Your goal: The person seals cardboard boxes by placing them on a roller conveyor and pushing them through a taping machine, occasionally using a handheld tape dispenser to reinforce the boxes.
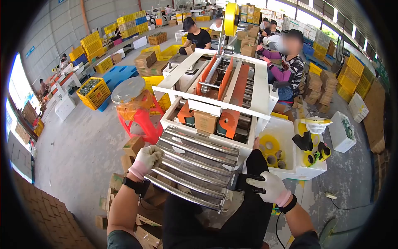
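Observation:
My left hand, in a pale glove, is curled closed at the left edge of the metal roller conveyor; whatever its fingers hold, if anything, is hidden. On the right side, my gloved right hand has its fingers around a dark, flat black object beside the rollers and over my leg. I cannot make out what kind of object it is. Ahead, a small brown cardboard box sits in the mouth of the white carton sealing machine, between orange guides. A yellow tape roll stands above the machine.
Cardboard boxes pile up at the left below the conveyor. Left of the machine, a red stool bears a lidded tub. A white foam box with tape rolls stands right. Co-workers sit beyond the machine. A cable lies on the floor.

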### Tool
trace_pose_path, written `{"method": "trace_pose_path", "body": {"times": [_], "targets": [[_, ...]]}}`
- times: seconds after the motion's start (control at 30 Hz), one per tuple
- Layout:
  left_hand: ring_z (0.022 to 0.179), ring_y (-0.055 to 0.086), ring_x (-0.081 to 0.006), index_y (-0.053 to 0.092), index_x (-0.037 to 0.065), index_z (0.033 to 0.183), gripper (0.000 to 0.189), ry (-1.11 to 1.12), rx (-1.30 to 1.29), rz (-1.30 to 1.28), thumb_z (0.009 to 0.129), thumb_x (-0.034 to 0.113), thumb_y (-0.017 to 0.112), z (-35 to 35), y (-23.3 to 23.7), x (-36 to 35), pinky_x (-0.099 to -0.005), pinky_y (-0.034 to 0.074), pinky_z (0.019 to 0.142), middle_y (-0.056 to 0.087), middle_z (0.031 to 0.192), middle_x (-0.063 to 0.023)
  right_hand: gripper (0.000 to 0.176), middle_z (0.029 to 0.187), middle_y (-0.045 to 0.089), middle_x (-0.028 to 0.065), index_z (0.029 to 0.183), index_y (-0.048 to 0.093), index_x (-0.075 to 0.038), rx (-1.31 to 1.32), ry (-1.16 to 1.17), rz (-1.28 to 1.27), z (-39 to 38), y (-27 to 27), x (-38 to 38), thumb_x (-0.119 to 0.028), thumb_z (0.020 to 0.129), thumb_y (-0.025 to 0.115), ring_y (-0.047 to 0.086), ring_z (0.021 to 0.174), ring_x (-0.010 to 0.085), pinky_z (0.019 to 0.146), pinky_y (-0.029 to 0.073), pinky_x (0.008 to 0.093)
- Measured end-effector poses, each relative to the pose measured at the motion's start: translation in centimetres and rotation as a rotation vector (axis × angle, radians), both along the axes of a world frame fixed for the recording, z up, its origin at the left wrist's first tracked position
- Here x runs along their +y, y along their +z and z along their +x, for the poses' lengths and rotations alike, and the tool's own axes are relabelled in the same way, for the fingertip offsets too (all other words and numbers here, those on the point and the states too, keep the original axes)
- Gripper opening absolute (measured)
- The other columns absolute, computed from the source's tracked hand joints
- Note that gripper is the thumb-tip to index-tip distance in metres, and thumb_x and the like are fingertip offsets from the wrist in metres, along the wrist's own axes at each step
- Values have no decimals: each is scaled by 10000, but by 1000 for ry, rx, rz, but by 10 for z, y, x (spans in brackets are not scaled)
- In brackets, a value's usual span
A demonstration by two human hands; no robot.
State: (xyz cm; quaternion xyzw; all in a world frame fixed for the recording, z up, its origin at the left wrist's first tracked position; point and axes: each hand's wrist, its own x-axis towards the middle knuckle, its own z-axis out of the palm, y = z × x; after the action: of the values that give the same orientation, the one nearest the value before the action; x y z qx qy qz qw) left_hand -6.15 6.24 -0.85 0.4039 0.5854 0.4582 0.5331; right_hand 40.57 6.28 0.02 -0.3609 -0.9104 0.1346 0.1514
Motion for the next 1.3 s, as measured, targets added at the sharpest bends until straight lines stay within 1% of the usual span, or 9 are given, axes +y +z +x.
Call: {"method": "trace_pose_path", "body": {"times": [0.23, 0.43, 0.53, 0.63, 0.77, 0.9, 1.03, 1.1, 1.3], "targets": [[567, 507, -68, 629, -7, 955, 116, 54, 118, 104, 932, -3, 515, -16, 39, 86, -207, 409, 510, 606, 753, -17, 566, 840, 530, 154, 1200, 686, -279, 62, -98, 157, -30, 22, 59, -38, 689, 663, 592, 708, 334, 614, 477, 409], [560, 509, -88, 647, -14, 944, 119, -22, 257, 111, 937, 2, 529, -34, 8, 150, -233, 430, 525, 588, 710, -25, 607, 891, 550, 153, 1261, 642, -306, 8, -110, 133, -44, 0, 113, -68, 704, 681, 598, 816, 345, 707, 495, 424], [624, 547, -81, 658, -6, 948, 124, -133, 386, -71, 954, 59, 552, -47, -74, 170, -241, 452, 549, 604, 743, -12, 640, 905, 554, 162, 1292, 620, -315, -93, -70, -55, -58, -33, 139, -54, 709, 663, 593, 838, 355, 739, 499, 431], [818, 606, -109, 638, -17, 1038, 156, -228, 94, 122, 930, 93, 614, 0, -170, 163, -251, 502, 755, 661, 882, -36, 726, 883, 530, 176, 1356, 565, -338, -30, 33, -71, -97, -71, 151, -11, 710, 617, 583, 846, 355, 758, 499, 411], [966, 627, -178, 609, -11, 1148, 302, -124, -405, -101, 893, 142, 663, -20, -237, 150, -299, 489, 862, 671, 1041, -88, 740, 893, 518, 178, 1350, 563, -364, -69, 61, -96, -107, -81, 145, 4, 709, 599, 580, 815, 353, 729, 499, 413], [1027, 645, -298, 581, 10, 1225, 444, -523, 460, 213, 851, 223, 688, -7, -151, 79, -341, 487, 896, 671, 1108, -162, 709, 901, 534, 163, 1317, 592, -369, -5, 119, -66, -115, -67, 89, -4, 710, 598, 593, 739, 350, 674, 502, 419], [979, 666, -329, 616, 13, 1196, 405, -407, 885, 105, 870, 251, 643, -21, -143, 20, -376, 523, 833, 694, 1057, -196, 667, 799, 492, 135, 1299, 604, -372, 84, 133, -54, -124, -77, 36, -45, 717, 634, 576, 688, 331, 609, 481, 427], [1008, 673, -296, 566, 7, 1259, 522, -115, 516, -255, 902, 380, 639, -16, -88, 5, -362, 541, 791, 675, 1087, -225, 655, 809, 496, 138, 1289, 610, -360, -75, 102, -72, -127, -65, 17, -49, 714, 643, 578, 699, 334, 625, 488, 428], [1129, 595, -413, 273, -25, 1448, 826, -143, 816, -128, 928, 550, 559, 46, -24, -21, -444, 465, 950, 606, 1178, -293, 631, 794, 486, 140, 1279, 615, -340, -70, 124, -77, -136, -60, 6, -58, 716, 658, 574, 709, 335, 644, 488, 427]]}}
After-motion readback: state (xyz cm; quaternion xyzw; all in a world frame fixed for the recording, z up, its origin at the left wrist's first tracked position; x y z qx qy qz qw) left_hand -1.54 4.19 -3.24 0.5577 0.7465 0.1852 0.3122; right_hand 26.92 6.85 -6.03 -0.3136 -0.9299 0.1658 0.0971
